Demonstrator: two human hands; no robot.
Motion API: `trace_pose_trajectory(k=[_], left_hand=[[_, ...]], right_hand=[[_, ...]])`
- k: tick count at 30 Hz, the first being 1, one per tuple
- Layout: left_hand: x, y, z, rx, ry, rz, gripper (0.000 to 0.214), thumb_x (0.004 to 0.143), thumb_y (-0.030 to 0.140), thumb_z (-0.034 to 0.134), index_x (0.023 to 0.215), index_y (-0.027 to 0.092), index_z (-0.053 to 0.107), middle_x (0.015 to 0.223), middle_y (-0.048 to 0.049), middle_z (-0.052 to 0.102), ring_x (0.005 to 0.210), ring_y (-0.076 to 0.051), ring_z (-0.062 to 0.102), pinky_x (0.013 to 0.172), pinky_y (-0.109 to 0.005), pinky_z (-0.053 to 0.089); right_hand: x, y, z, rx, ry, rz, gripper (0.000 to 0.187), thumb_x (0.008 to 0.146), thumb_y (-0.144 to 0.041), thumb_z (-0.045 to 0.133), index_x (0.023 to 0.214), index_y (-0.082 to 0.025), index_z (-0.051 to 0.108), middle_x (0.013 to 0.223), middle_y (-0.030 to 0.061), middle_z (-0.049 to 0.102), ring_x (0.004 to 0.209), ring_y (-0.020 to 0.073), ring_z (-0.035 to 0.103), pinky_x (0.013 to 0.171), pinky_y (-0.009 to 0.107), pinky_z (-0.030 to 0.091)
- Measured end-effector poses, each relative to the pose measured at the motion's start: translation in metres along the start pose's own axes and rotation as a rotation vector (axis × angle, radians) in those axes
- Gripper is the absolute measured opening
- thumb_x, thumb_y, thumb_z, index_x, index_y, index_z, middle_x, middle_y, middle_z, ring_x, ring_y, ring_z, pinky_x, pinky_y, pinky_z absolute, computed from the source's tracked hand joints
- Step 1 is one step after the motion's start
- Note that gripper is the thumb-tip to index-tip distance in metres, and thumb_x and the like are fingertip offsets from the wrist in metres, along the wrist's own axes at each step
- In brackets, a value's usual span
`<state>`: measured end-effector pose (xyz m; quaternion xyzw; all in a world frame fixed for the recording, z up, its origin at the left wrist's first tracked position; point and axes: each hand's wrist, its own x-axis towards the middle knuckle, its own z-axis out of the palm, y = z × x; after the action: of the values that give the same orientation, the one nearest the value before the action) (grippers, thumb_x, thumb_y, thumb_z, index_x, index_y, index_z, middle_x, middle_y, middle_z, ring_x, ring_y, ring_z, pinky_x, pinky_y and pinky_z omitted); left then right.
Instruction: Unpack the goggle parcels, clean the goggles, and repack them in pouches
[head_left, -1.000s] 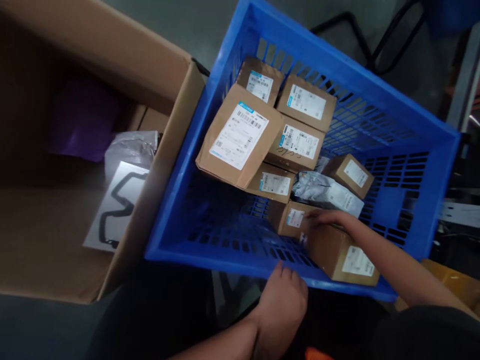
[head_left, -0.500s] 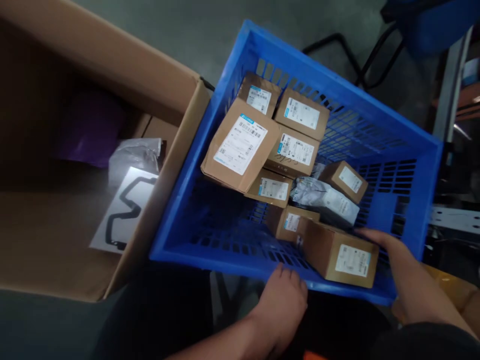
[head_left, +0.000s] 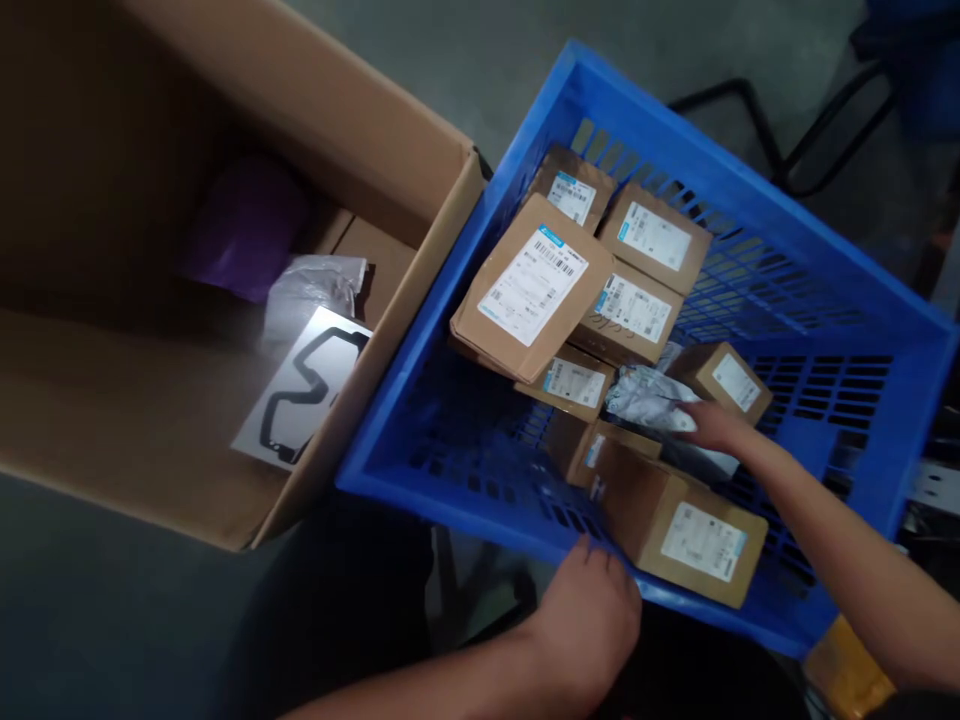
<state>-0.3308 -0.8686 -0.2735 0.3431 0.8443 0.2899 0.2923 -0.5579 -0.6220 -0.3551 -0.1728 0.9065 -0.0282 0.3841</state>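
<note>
A blue plastic crate (head_left: 465, 300) holds several labelled cardboard parcels. My left hand (head_left: 592, 620) grips the crate's near rim, fingers curled over the edge. My right hand (head_left: 712, 425) reaches into the crate and rests on a grey plastic-wrapped parcel (head_left: 645, 395), fingers laid over it. Just in front of that hand lies a brown box with a white label (head_left: 686, 530) against the near wall. The largest parcel (head_left: 532, 285) leans tilted on the others at the crate's left side.
An open cardboard carton (head_left: 360, 360) stands left of the crate, holding a purple bag (head_left: 244, 225), a clear plastic bag (head_left: 315, 285) and a white card with a black outline (head_left: 300, 385). A black metal chair base (head_left: 780, 140) stands behind the crate on the grey floor.
My right hand left the near brown box, went round its right end, and now lies on the grey wrapped parcel. The view shifted, so the crate sits further right. The left hand kept its hold on the rim.
</note>
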Motion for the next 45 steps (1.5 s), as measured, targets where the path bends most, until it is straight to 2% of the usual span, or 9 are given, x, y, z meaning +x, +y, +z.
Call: trace_pose_trajectory(k=[5,8,12,16,19,24,28,37,45], left_hand=[[0.003,0.001,0.000,-0.017,-0.015,0.007,0.024,0.093,0.023,0.058,0.106,0.007,0.071,0.100,-0.0153,0.072,0.093,-0.028,0.066,0.099,-0.045,0.042],[0.002,0.001,-0.005,-0.031,-0.015,0.024,0.026,0.095,0.024,0.056,0.106,0.006,0.072,0.101,-0.0159,0.073,0.092,-0.029,0.066,0.098,-0.047,0.043],[-0.001,0.001,-0.012,-0.048,0.037,0.032,0.028,0.096,0.027,0.055,0.106,0.008,0.073,0.103,-0.0167,0.073,0.093,-0.030,0.067,0.094,-0.048,0.044],[-0.005,0.003,-0.009,-0.047,0.077,0.044,0.026,0.094,0.025,0.055,0.102,0.010,0.075,0.096,-0.0160,0.074,0.089,-0.030,0.067,0.089,-0.047,0.045],[-0.005,0.006,-0.004,-0.046,0.162,0.071,0.026,0.092,0.027,0.057,0.101,0.011,0.076,0.094,-0.0174,0.073,0.086,-0.031,0.067,0.087,-0.049,0.044],[-0.004,0.010,-0.002,-0.058,0.204,0.073,0.028,0.092,0.026,0.056,0.103,0.010,0.076,0.097,-0.0188,0.073,0.087,-0.031,0.067,0.095,-0.055,0.042],[-0.003,0.013,-0.001,-0.063,0.173,0.058,0.031,0.089,0.028,0.060,0.108,0.008,0.076,0.103,-0.0200,0.073,0.094,-0.035,0.067,0.098,-0.059,0.041],[0.002,0.019,0.002,-0.097,0.167,-0.026,0.026,0.093,0.022,0.058,0.106,0.010,0.077,0.095,-0.0162,0.076,0.091,-0.030,0.069,0.100,-0.051,0.044],[0.001,0.014,-0.004,-0.076,0.118,0.000,0.027,0.095,0.024,0.057,0.106,0.010,0.077,0.097,-0.0156,0.076,0.095,-0.030,0.070,0.105,-0.052,0.043]], right_hand=[[0.084,-0.079,0.039,-0.026,-0.017,-0.254,0.101,0.058,-0.048,0.091,0.145,-0.015,0.050,0.148,0.0200,0.049,0.139,0.0417,0.040,0.117,0.053,0.032],[0.112,-0.115,0.065,-0.059,0.046,-0.275,0.105,0.057,-0.047,0.090,0.146,-0.012,0.047,0.151,0.0226,0.045,0.143,0.0497,0.028,0.118,0.061,0.021],[0.117,-0.135,0.084,-0.092,0.144,-0.223,0.091,0.066,-0.039,0.081,0.146,-0.015,0.044,0.153,0.0200,0.042,0.142,0.0540,0.019,0.115,0.069,0.013],[0.109,-0.135,0.077,-0.106,0.187,-0.217,0.097,0.059,-0.034,0.080,0.146,-0.014,0.043,0.151,0.0215,0.041,0.136,0.0543,0.028,0.113,0.066,0.021],[0.090,-0.119,0.052,-0.103,0.216,-0.257,0.116,0.051,-0.041,0.084,0.151,-0.010,0.034,0.149,0.0258,0.037,0.132,0.0524,0.034,0.112,0.062,0.030],[0.027,-0.075,-0.009,-0.115,0.346,-0.361,0.138,0.050,-0.050,0.083,0.158,-0.009,0.008,0.153,0.0271,0.021,0.140,0.0496,0.027,0.116,0.059,0.028],[-0.016,-0.056,-0.033,-0.226,0.435,-0.465,0.135,0.052,-0.051,0.083,0.159,-0.018,0.008,0.156,0.0232,0.021,0.140,0.0509,0.030,0.113,0.065,0.029],[0.003,-0.089,0.004,-0.328,0.376,-0.387,0.124,0.047,-0.049,0.087,0.153,-0.018,0.030,0.153,0.0249,0.023,0.133,0.0517,0.036,0.109,0.061,0.033],[0.017,-0.101,0.020,-0.325,0.426,-0.350,0.122,0.049,-0.049,0.085,0.155,-0.022,0.031,0.152,0.0228,0.024,0.130,0.0504,0.038,0.102,0.061,0.036]])
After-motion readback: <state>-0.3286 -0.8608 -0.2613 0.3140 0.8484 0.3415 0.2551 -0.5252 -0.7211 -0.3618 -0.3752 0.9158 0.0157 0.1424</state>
